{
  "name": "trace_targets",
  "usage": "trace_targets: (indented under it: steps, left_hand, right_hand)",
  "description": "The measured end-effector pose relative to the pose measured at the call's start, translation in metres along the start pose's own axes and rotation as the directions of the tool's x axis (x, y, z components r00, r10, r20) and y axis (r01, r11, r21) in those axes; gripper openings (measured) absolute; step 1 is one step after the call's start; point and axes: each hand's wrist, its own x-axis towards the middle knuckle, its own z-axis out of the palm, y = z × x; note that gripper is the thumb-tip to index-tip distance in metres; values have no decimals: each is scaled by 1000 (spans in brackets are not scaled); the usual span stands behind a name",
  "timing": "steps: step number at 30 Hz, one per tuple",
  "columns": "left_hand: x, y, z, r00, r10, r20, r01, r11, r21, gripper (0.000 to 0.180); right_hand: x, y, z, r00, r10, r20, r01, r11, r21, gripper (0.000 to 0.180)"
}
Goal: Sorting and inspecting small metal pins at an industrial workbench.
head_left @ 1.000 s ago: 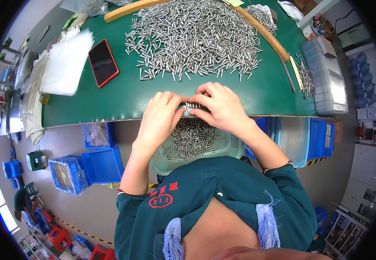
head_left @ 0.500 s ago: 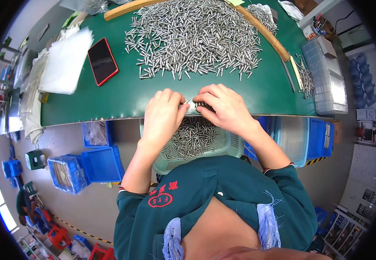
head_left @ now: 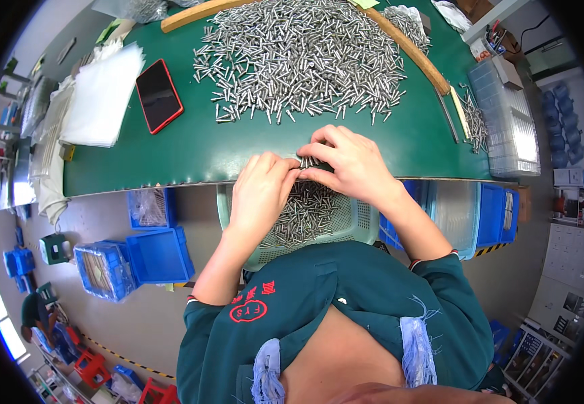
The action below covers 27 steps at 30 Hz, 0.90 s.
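The person works with a small bunch of shiny metal pins by the front edge of the green desk. The right hand has its thumb and fingers bent around the bunch, pinching the pins side by side. The left hand is right up close, its thumb and finger tips near each other at the left end of the bunch — whether they pinch a pin too, one cannot tell.

The step in hand looks like fixing the bunch between both hands, maybe getting the pins to sit neatly. The next move seems to call for a soft, steady squeeze on the right and tiny, careful moves on the left. A slipped pin would likely fall into the pale green basket below — it holds lots of pins. A big heap of pins lies farther back on the desk, apart from the hands.
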Motion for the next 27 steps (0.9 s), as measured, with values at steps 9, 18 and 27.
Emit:
trace_targets:
  steps: [9, 18, 27]
  left_hand:
    - [-32, -11, 24, 713, -125, 690, 700, 63, -711, 35]
    - [-19, -8, 48, 677, 88, 731, 664, -500, -555, 30]
    - [-12, 7, 22, 665, -105, 740, 747, 79, -660, 29]
  right_hand:
    - [-4, 0, -3, 999, -46, 12, 46, 999, -19, 17]
    - [-22, -11, -13, 987, -69, 146, 59, 995, 76, 23]
    - [-27, -19, -26, 948, 156, 276, -253, 897, 362, 32]
